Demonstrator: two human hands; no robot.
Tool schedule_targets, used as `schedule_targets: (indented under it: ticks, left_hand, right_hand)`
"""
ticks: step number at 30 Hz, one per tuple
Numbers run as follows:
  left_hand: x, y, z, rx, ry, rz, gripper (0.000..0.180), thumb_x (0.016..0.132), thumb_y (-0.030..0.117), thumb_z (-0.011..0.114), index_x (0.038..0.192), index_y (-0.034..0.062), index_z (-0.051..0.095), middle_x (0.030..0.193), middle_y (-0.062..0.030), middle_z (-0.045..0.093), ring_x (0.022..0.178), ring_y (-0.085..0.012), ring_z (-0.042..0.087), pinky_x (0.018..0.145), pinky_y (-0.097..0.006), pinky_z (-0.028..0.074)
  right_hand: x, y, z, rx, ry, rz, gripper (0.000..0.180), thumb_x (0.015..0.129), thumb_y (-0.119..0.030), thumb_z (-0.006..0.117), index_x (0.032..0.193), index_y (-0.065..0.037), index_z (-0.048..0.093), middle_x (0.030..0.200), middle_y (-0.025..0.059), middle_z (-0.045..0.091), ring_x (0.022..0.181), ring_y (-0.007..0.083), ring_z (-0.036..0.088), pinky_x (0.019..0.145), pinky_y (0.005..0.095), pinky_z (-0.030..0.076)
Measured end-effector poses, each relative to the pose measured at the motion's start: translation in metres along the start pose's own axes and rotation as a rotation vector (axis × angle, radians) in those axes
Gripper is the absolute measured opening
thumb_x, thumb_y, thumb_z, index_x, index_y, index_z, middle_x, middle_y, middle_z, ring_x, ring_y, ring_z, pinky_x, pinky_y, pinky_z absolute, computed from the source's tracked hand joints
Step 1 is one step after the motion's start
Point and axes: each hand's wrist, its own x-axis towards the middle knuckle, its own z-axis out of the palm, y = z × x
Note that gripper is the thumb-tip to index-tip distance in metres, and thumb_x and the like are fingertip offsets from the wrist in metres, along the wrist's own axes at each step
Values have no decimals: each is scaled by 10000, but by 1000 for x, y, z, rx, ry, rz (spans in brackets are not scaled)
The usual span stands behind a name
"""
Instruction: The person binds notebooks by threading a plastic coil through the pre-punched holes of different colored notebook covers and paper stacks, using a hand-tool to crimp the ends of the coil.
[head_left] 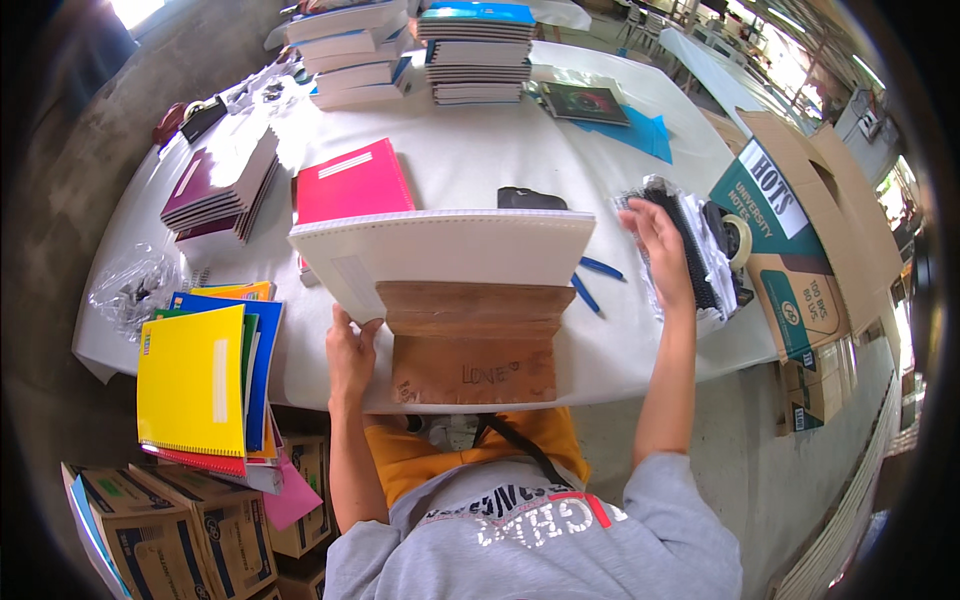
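Under bright daylight on a concrete floor, a white tabletop [480,160] carries notebook stacks [475,50]. Centrally, the white page block [450,255] rests on a wooden stand [470,345]; left hand [350,350] fingers clamped on its corner. Right hand [660,245], fingers apart, touches bagged black spiral bindings [690,250].

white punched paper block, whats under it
The white paper block rests on a brown wooden stand, steadied by the left hand at its corner. A pink notebook lies behind. Whatever sits beneath the block on the stand's top is covered.
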Motion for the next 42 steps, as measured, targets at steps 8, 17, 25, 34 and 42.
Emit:
schedule_targets:
  ticks: [8, 17, 25, 34, 42]
  left_hand:
    - [15, -8, -3, 274, 31, 84, 291, 735, 72, 690, 966, -2, 530, 882, -129, 598, 890, -329, 505, 802, -430, 368]
    - [22, 92, -23, 440, 481, 354, 746, 707, 261, 774, 1295, 10, 389, 1279, -186, 412, 1233, -370, 346, 1010, -476, 312]
    - [37, 200, 82, 487, 160, 570, 701, 712, 484, 705, 1236, 70, 494, 1163, -132, 475, 1175, -314, 441, 1079, -564, 21]
    - [29, 188, 89, 351, 292, 626, 376, 681, 325, 717, 972, 124, 590, 938, -39, 505, 1010, -213, 521, 1084, -582, 30]
    - [30, 193, 82, 368, 275, 646, 513, 676, 327, 756, 1141, 163, 615, 905, -13, 502, 947, -193, 504, 1079, -460, 156]
  right_hand:
    - [67, 114, -37, -1389, 68, 28, 248, 812, -100, 527, 1033, 12, 505, 1013, 235, 572, 1008, 386, 573, 844, 468, 461]
    - [17, -66, -17, -734, -32, -173, 492, 837, -66, 494, 1318, -132, 412, 1190, 184, 554, 972, 351, 583, 815, 399, 471]
    - [-11, -102, 16, -451, -163, -472, 322, 819, 15, 600, 1109, -116, 647, 693, 48, 499, 596, 149, 457, 582, 253, 403]
    - [-12, -90, 37, -294, -153, -537, 289, 700, 55, 691, 943, -102, 701, 828, 45, 600, 732, 141, 571, 629, 264, 476]
    - [-13, -85, 36, -143, -372, -466, 276, 677, 83, 698, 913, -58, 686, 871, 50, 625, 741, 119, 573, 637, 247, 468]
